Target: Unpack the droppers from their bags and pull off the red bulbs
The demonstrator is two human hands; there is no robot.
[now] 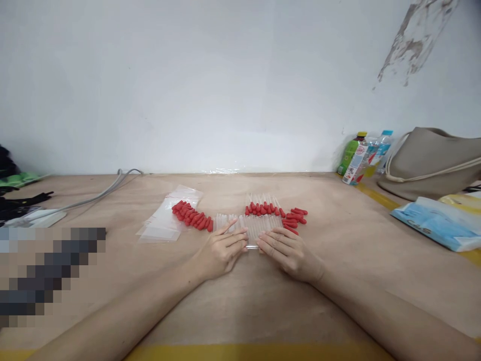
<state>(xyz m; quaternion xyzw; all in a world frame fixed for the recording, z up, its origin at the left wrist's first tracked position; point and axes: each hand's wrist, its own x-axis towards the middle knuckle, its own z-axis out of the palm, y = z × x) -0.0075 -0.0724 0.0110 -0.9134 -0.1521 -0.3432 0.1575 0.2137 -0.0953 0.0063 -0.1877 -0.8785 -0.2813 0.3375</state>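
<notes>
Clear thin tubes (pixel 255 228) lie side by side in a flat row at the middle of the table, their near edge towards me. My left hand (pixel 223 250) rests on the left part of this row, fingers stretched out and the index finger lifted. On the right part lies my right hand (pixel 287 253), its fingers extended flat over the tubes. Both thumbs are mostly hidden. Behind the row, several red-ended clear sticks (pixel 263 208) point away from me. Loose red capsule-shaped pieces (pixel 191 215) form a curved pile at the left, and more red pieces (pixel 296 215) lie at the right.
Flat clear plastic bags (pixel 163 218) are fanned out left of the red pile. A grey cable (pixel 101 192) crosses the far left. Drink bottles (pixel 353 158), a grey-brown bag (pixel 428 160) and a blue packet (pixel 432 220) stand or lie at the right. A white wall (pixel 225 85) closes off the back.
</notes>
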